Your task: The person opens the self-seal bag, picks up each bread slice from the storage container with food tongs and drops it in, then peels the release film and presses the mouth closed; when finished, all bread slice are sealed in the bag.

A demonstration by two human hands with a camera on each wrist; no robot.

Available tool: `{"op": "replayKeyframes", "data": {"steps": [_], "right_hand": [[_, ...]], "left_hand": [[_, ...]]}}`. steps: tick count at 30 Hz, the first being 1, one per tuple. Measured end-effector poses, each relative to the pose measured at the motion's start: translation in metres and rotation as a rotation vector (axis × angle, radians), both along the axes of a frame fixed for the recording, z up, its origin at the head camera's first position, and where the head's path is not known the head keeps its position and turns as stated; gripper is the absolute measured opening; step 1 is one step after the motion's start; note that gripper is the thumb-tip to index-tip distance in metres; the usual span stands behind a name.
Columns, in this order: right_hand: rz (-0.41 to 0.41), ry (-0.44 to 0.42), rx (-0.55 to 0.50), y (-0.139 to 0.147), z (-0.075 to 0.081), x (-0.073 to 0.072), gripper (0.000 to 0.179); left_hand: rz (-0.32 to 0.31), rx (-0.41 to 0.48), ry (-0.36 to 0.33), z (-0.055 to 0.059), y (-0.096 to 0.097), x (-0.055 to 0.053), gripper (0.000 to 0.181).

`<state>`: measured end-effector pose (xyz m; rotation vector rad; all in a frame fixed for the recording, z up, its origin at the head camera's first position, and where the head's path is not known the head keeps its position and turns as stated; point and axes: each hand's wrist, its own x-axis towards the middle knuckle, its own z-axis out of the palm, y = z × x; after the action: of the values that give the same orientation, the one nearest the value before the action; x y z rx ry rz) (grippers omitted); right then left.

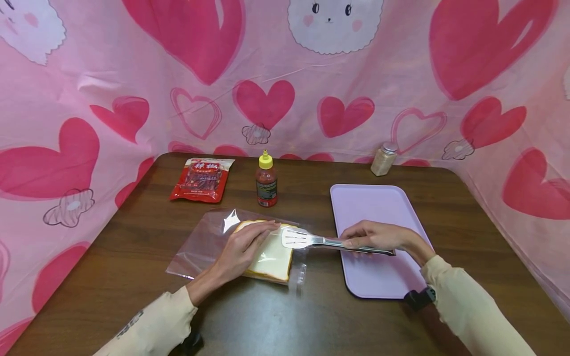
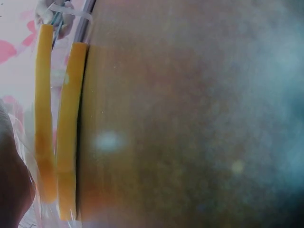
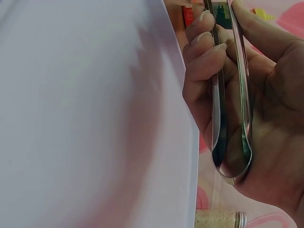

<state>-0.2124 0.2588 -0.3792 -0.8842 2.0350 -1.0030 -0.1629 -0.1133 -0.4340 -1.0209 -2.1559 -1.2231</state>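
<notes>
Two bread slices (image 1: 273, 259) lie stacked in a clear plastic bag (image 1: 200, 247). My left hand (image 1: 242, 249) rests on top of them with fingers extended. In the left wrist view, a gap separates the yellow crust of the upper slice (image 2: 43, 114) from that of the lower slice (image 2: 70, 137). My right hand (image 1: 371, 235) grips metal tongs (image 1: 327, 242) by their arms, fingers on one arm and thumb along the other. The slotted head of the tongs overlaps the right edge of the upper slice. Its lower jaw is hidden in the head view.
A lilac tray (image 1: 374, 207) lies on the right, beneath my right hand. Behind the bread stand a red sauce bottle (image 1: 266, 185) with a yellow cap and, at the left, a red packet (image 1: 202, 180). A small seasoning jar (image 1: 384, 159) stands at the back right.
</notes>
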Motion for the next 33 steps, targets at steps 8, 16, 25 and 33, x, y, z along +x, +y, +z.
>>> {"op": "replayKeyframes", "data": {"steps": [8,16,25,33], "right_hand": [[-0.02,0.01,0.014,-0.003,-0.001,0.0,0.025],[-0.013,0.028,0.009,-0.005,-0.002,-0.001,0.026],[-0.054,0.066,0.033,-0.005,0.003,0.004,0.028],[-0.043,0.119,0.043,-0.007,0.012,0.008,0.028]], "left_hand": [[-0.015,0.006,0.014,-0.001,0.0,-0.001,0.034],[-0.021,0.012,0.02,-0.001,0.0,-0.002,0.032],[0.007,-0.013,0.016,0.002,0.0,0.0,0.031],[-0.006,0.038,0.051,-0.001,0.001,-0.004,0.038]]}}
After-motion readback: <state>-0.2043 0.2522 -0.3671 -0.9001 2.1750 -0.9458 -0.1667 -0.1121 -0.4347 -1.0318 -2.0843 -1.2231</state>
